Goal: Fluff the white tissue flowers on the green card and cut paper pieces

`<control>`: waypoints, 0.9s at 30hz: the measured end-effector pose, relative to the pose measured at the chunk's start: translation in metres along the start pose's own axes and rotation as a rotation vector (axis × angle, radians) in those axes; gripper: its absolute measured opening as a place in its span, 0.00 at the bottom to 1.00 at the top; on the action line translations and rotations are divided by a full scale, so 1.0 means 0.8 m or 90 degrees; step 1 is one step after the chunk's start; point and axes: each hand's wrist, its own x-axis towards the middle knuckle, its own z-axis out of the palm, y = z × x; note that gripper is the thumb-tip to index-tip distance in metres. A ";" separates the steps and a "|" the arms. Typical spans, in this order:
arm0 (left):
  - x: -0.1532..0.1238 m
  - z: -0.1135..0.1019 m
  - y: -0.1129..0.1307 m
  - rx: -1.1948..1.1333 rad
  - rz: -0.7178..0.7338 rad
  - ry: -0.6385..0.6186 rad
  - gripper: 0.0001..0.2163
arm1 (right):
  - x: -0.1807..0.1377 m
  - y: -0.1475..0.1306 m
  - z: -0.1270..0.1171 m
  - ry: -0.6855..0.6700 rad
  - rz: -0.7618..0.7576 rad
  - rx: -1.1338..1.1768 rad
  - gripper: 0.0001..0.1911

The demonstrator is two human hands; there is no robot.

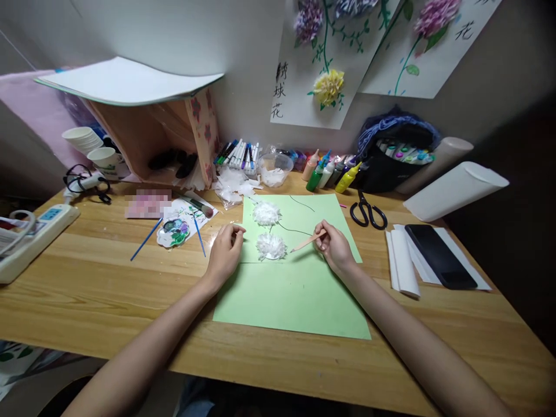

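A light green paper sheet (pixel 299 295) lies on the wooden desk (pixel 87 289). Two white tissue flowers sit on it, one farther back (pixel 266 213) and one nearer (pixel 271 246), with thin dark stem lines drawn beside them. My right hand (pixel 334 248) pinches a thin wooden stick (pixel 307 241) whose tip points at the nearer flower. My left hand (pixel 226 252) rests curled at the sheet's left edge, fingertips pinched together; what they hold, if anything, is hidden.
Black scissors (pixel 368 212), paint bottles (pixel 330 172), markers (pixel 238 155), a clear plastic bowl (pixel 275 168). A palette (pixel 174 231) and blue brushes (pixel 146 238) lie left. Phone (pixel 439 255) on white paper right, paper rolls (pixel 454 188), power strip (pixel 30 240), paper cups (pixel 104 161).
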 end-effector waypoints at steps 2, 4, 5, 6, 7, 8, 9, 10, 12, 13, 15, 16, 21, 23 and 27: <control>0.011 -0.003 -0.006 0.042 0.009 0.011 0.07 | -0.002 0.001 0.000 0.000 0.017 -0.008 0.17; 0.031 -0.006 -0.009 0.122 0.039 0.019 0.08 | -0.002 0.001 -0.001 0.007 0.028 -0.005 0.17; 0.044 -0.006 -0.010 0.171 0.061 0.022 0.08 | -0.001 0.001 -0.001 0.009 0.031 -0.002 0.17; 0.058 -0.006 -0.011 0.221 0.088 0.026 0.08 | -0.001 0.001 -0.002 0.009 0.030 0.002 0.17; 0.074 -0.004 -0.011 0.269 0.115 0.029 0.09 | -0.001 0.001 -0.003 0.008 0.027 0.005 0.17; 0.090 -0.002 -0.011 0.303 0.144 0.026 0.09 | -0.001 0.001 -0.003 0.006 0.023 0.009 0.18; 0.106 0.002 -0.011 0.329 0.175 0.006 0.09 | -0.001 0.002 -0.003 0.004 0.019 0.012 0.18; 0.121 0.006 -0.011 0.353 0.197 -0.026 0.09 | -0.001 0.002 -0.003 0.002 0.016 0.015 0.18; 0.144 0.016 -0.010 0.383 0.219 -0.077 0.08 | -0.002 0.002 -0.003 -0.001 0.009 0.018 0.18; 0.153 0.021 -0.010 0.387 0.225 -0.092 0.07 | -0.002 0.002 -0.003 -0.002 0.006 0.019 0.18; 0.164 0.027 -0.010 0.380 0.231 -0.105 0.05 | -0.002 0.001 -0.005 -0.002 0.002 0.015 0.17; 0.167 0.029 -0.011 0.373 0.233 -0.105 0.05 | -0.001 0.000 -0.006 -0.002 0.005 0.011 0.17; 0.157 0.023 -0.015 0.315 0.216 -0.077 0.06 | 0.011 -0.010 -0.026 -0.017 0.051 -0.038 0.16; 0.141 0.013 -0.013 0.245 0.203 -0.042 0.07 | 0.019 -0.015 -0.039 -0.014 0.044 -0.058 0.16; 0.092 -0.014 -0.002 -0.047 0.157 -0.045 0.07 | 0.030 -0.024 -0.060 -0.026 0.011 -0.052 0.15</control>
